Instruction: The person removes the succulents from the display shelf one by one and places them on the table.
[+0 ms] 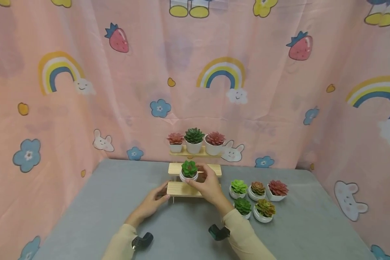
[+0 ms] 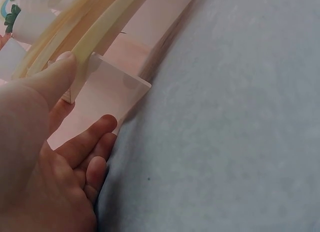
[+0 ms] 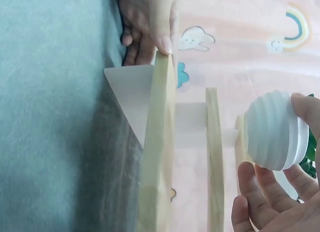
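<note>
A three-tier wooden plant stand (image 1: 183, 189) with whitish side supports stands at the back of the table. My left hand (image 1: 152, 203) pinches the left end of its lowest board, thumb on top, as the left wrist view shows. My right hand (image 1: 210, 185) holds a green potted succulent (image 1: 189, 169) by its ribbed white pot (image 3: 275, 129), thumb on one side and fingers on the other. In the head view that plant appears in front of the middle board (image 1: 174, 168); in the right wrist view the pot seems clear of the boards.
On the top board (image 1: 198, 154) sit a small pink succulent (image 1: 175, 141), a dark green succulent (image 1: 194, 140) and a larger pink succulent (image 1: 215, 143). Right of the stand, several potted succulents (image 1: 258, 190) are grouped on the grey table (image 1: 123, 187). A patterned pink curtain (image 1: 143, 65) hangs behind.
</note>
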A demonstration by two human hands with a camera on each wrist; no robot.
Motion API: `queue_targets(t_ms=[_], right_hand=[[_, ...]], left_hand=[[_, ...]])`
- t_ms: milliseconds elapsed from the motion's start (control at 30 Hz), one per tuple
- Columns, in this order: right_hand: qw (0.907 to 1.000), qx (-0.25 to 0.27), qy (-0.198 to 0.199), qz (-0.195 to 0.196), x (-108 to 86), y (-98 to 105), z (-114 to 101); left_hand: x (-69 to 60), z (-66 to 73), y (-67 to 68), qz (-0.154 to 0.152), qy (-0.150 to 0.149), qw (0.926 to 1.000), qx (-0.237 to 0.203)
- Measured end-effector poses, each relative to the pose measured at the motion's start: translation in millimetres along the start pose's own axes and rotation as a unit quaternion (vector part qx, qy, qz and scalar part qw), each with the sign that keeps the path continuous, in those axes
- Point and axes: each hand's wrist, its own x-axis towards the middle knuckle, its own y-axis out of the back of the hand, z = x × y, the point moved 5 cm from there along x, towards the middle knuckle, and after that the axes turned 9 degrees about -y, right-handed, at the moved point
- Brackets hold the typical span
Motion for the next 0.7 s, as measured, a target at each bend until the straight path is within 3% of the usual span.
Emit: queue_targets(t_ms=[433,700], right_hand=[[0.9992,-0.031,-0.018,0.016,-23.1,26,-2],[0.9985,-0.041,-0.022,0.027,-40.0,39,10]], left_hand=[[1.4,-4.1,-3.8,0.008,0.005,0.9999,0.007],[-1.0,-3.3,0.6,0.022,0.015,0.9996,0.006]])
